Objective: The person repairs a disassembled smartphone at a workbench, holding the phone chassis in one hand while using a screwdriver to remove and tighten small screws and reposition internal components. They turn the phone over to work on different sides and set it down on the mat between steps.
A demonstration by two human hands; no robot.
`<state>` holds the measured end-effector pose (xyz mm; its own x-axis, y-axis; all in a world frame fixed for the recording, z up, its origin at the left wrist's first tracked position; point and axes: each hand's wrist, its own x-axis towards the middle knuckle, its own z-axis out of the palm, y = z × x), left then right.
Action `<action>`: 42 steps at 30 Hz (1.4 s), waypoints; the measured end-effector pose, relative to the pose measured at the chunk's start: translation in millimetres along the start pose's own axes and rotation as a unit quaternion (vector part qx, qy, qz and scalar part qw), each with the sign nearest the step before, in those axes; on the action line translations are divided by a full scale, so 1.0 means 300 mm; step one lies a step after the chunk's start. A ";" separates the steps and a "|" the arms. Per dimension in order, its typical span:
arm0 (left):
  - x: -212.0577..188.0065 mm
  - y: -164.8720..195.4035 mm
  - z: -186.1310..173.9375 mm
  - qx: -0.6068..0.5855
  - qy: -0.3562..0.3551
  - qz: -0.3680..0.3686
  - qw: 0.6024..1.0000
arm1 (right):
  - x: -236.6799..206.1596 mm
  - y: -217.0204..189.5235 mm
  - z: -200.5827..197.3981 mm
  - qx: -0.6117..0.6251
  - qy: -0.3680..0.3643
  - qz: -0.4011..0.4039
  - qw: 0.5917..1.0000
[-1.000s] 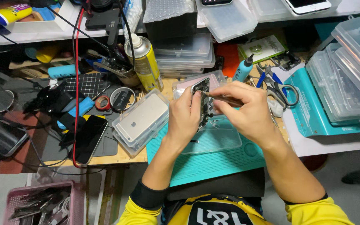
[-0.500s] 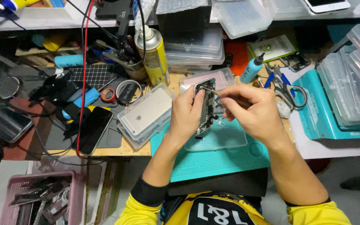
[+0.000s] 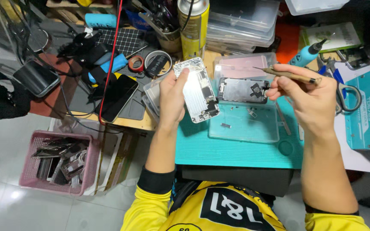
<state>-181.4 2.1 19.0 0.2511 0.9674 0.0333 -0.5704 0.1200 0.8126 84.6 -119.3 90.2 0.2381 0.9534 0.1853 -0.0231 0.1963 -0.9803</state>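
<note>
— Above the teal work mat, what was each hand doing at that moment?

— The left hand was wrapped around the silver phone housing, holding it up at a tilt with its opened inside facing the camera. The right hand was closed on a thin brass-coloured tool, fingers pinched, with the tip pointing left, and its fingertips also gripped the dark screen assembly at its right end.

— Was that different from a moment before?

— Yes. Half a second earlier both hands were bunched close together over one phone, the parts still met. Now the two halves were well apart: the housing had swung left and the screen piece sat to the right, over the clear plastic tray.

— What did you make of that?

— I judged the phone had just been opened up, front separated from back, so the inside was exposed for work.

— And round about?

— A yellow spray can stood behind the housing, a black phone lay face up to the left, and a pink basket of scrap parts sat on the floor. Blue-handled scissors lay just beyond the right hand.
</note>
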 end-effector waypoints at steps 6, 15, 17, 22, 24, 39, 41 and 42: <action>0.031 0.052 0.000 -0.040 0.006 -0.003 0.999 | 0.036 0.054 -0.020 -0.092 -0.010 -0.104 0.990; 0.070 -0.038 0.171 0.038 -0.088 -0.054 0.994 | -0.009 0.103 -0.078 -0.166 0.006 0.048 0.985; 0.070 -0.070 0.211 0.046 -0.100 -0.066 0.992 | -0.021 0.100 -0.072 -0.200 -0.001 0.076 0.977; 0.049 -0.128 0.283 0.072 -0.147 -0.058 0.985 | -0.050 0.043 -0.072 -0.346 0.029 0.081 0.934; 0.029 -0.145 0.306 0.081 -0.155 -0.055 0.983 | -0.039 0.020 -0.070 -0.210 0.030 -0.078 0.974; -0.084 -0.089 0.449 0.283 -0.081 0.114 0.949 | -0.035 -0.017 0.026 -0.405 0.085 -0.122 0.902; -0.084 -0.083 0.454 0.270 -0.085 0.109 0.953 | -0.032 -0.003 0.042 -0.427 0.092 -0.154 0.886; -0.083 -0.082 0.455 0.264 -0.086 0.107 0.955 | -0.032 0.004 0.053 -0.440 0.100 -0.184 0.873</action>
<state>-66.7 -55.4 77.6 0.3236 0.9005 0.2904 -0.1616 -0.2498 0.9547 66.8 -124.4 88.4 0.2395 0.7862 0.5696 0.8254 0.1440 -0.5458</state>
